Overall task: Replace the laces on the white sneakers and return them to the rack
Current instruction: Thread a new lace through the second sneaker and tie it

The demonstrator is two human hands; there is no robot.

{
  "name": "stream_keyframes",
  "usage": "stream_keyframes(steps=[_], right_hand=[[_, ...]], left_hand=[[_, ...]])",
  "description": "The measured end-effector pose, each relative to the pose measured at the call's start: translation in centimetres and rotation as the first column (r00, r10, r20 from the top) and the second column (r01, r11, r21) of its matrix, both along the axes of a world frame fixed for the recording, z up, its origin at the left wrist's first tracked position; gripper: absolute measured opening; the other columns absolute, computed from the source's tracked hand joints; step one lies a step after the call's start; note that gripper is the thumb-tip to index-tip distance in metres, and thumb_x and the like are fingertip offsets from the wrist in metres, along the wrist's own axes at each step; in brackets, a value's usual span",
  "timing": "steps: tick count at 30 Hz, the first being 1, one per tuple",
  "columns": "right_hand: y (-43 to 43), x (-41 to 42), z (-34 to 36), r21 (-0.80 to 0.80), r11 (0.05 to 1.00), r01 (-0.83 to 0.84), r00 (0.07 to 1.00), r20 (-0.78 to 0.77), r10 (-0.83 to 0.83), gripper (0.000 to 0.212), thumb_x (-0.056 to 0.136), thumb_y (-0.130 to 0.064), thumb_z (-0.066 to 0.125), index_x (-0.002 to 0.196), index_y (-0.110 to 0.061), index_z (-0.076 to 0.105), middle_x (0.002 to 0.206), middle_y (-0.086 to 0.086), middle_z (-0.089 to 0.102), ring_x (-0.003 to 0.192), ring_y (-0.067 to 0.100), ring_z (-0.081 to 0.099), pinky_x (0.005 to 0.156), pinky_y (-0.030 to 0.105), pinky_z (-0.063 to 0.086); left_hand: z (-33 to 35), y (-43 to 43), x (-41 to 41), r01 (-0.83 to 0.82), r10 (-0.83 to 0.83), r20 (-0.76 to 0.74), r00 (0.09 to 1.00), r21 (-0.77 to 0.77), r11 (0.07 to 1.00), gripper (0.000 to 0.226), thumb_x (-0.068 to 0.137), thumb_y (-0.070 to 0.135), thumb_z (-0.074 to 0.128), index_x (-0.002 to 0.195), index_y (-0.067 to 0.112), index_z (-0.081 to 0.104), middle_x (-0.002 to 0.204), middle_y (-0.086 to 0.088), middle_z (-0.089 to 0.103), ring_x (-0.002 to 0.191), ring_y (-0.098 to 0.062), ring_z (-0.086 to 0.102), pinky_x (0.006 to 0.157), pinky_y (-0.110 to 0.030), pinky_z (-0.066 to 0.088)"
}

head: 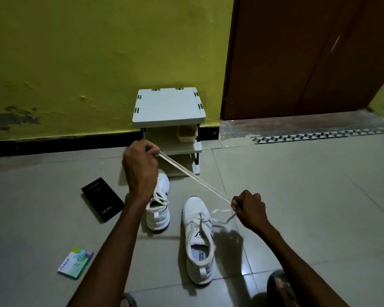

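Far to the left of the shoe rack point(169, 107), and nearer to me, a small green and white box point(75, 262) lies flat on the tiled floor point(297, 196). A black phone box point(102, 199) lies closer to the rack, also to its left and in front of it.

My left hand point(140, 167) is raised in front of the rack's lower left corner, and its fingers are curled tight around one end of a pale lace point(193, 178). The lace runs doubled and stretched from this hand, down across the front of the rack, to my right hand point(249, 209). Below my left hand, just in front of the rack, the left sneaker point(159, 207) stands on the floor with its toe toward the rack. The right sneaker point(198, 240) stands further from the rack, nearer to me, with loose lacing over its tongue.

On the rack's middle shelf, at the right side, sits a pale container point(186, 134).

My right hand is in front of the rack and to its right. It pinches the other end of the lace in a closed fist. To the right of the rack stands a brown door point(297, 58).
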State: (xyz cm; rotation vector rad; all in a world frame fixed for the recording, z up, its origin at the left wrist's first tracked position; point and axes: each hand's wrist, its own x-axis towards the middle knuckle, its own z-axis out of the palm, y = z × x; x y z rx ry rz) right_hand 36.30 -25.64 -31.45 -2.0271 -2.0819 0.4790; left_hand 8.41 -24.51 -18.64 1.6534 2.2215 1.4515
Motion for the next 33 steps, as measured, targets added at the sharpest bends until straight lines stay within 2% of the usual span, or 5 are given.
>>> stream_keyframes(steps=[4,7,14,22,33], right_hand=[[0.8,-1.8,2.7,0.077,0.996,-0.053,0.994,-0.089,0.059,0.032,0.092,-0.016,0.046,0.064,-0.030,0.047,0.091,-0.003,0.050,0.093,0.026,0.043,0.071,0.035,0.039],[1.3,-3.0,4.7,0.124,0.984,-0.131,0.985,-0.097,0.143,0.029,0.094,-0.017,0.047,0.069,-0.030,0.053,0.091,-0.005,0.049,0.095,0.026,0.042,0.072,0.034,0.037],[1.1,-4.7,6.4,0.120,0.970,-0.211,0.977,0.033,0.208,0.028,0.099,-0.035,0.045,0.094,-0.021,0.069,0.105,0.002,0.055,0.102,0.028,0.043,0.073,0.033,0.035],[1.1,-4.9,6.9,0.034,0.986,-0.162,0.987,-0.006,0.163,0.038,0.096,-0.036,0.050,0.061,-0.023,0.047,0.094,0.001,0.051,0.103,0.029,0.042,0.072,0.034,0.033],[1.6,-5.3,6.4,0.010,0.973,-0.231,0.968,-0.100,0.231,0.040,0.100,-0.035,0.043,0.071,-0.020,0.065,0.086,0.002,0.057,0.097,0.028,0.047,0.079,0.041,0.045]], left_hand=[[-2.0,-0.7,3.6,0.414,-0.387,0.152,0.909,-0.253,0.874,0.014,0.087,0.005,0.069,0.091,0.019,0.074,0.086,0.005,0.072,0.077,-0.002,0.065,0.063,-0.006,0.044],[-3.5,-1.3,6.4,0.518,-0.496,0.161,0.853,-0.374,0.769,0.021,0.086,0.011,0.073,0.103,0.022,0.075,0.088,0.002,0.074,0.075,-0.004,0.067,0.069,-0.017,0.049],[-5.5,-1.6,8.8,0.505,-0.512,0.094,0.854,-0.389,0.771,0.018,0.086,0.015,0.068,0.092,0.029,0.078,0.081,0.006,0.074,0.071,-0.005,0.065,0.071,-0.027,0.056],[-5.5,-1.9,9.2,0.509,-0.518,0.097,0.850,-0.402,0.761,0.015,0.088,0.010,0.068,0.092,0.020,0.079,0.086,0.007,0.075,0.072,-0.001,0.065,0.064,-0.002,0.038],[-5.3,-2.3,8.8,0.361,-0.426,-0.097,0.900,-0.382,0.850,0.011,0.077,0.012,0.069,0.084,0.017,0.077,0.086,0.002,0.070,0.071,-0.010,0.061,0.063,-0.023,0.049]])
